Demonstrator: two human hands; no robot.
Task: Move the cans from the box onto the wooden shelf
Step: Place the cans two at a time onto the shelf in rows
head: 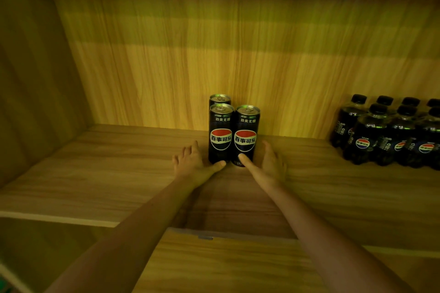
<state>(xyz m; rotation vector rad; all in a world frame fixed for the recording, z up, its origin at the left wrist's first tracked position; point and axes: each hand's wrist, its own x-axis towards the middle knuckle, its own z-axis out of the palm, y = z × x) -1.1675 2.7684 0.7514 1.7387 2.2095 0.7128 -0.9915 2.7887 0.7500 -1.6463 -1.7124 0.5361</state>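
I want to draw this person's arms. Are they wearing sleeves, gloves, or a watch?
No. The left hand and right hand are bare, with no gloves or rings showing. Both forearms are bare too: no sleeves, watch or bracelet appear anywhere in view.
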